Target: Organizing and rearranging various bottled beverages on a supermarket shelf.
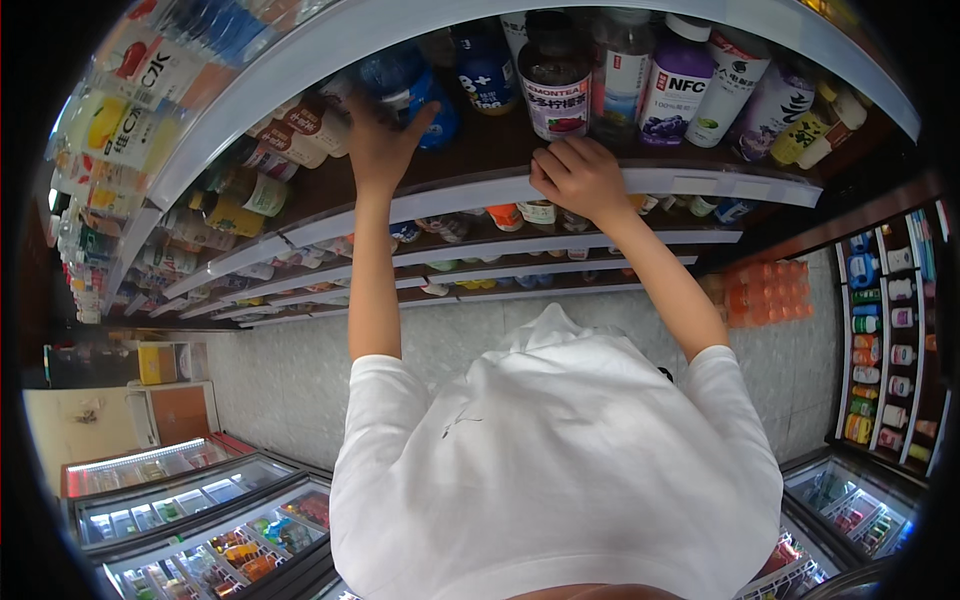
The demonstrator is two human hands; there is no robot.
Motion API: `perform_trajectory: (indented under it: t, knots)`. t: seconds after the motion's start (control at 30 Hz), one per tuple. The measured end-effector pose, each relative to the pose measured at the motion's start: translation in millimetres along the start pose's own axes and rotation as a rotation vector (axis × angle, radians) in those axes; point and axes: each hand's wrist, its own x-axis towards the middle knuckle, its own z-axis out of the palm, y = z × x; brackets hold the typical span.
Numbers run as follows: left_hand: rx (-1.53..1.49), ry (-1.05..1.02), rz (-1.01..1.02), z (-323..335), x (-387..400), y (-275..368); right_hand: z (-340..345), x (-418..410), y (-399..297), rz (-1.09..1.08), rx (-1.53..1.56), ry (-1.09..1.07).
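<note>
My left hand [384,142] reaches over a shelf of bottled drinks, its thumb spread from its blurred fingers. The thumb is in front of a blue bottle [439,112]; whether it touches the bottle I cannot tell. Left of that hand stand bottles with brown-and-cream labels [300,135]. My right hand [579,176] rests with curled fingers at the pale shelf edge strip [465,193]. Just behind its knuckles stands a dark bottle of lemon tea [556,82]. A purple NFC juice bottle [675,86] is further right, beside a white bottle [724,90].
An upper shelf edge [247,75] curves above my hands. Lower shelves hold more bottles [504,217]. Orange shrink-wrapped packs [769,294] sit on the grey tiled floor [277,390]. Glass-topped freezers [217,551] stand behind me, and a shelf of household bottles [864,352] is at right.
</note>
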Motion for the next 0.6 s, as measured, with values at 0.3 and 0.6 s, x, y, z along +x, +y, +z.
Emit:
perform_trajectory:
  t: [0.3, 0.6]
  knots:
    - [-0.226, -0.361, -0.073, 1, -19, 47, -1, -3, 4, -0.014, 0.019, -0.024]
    - [-0.232, -0.181, -0.072, 43, -32, 58, 0, -4, 1, -0.016, -0.004, -0.038]
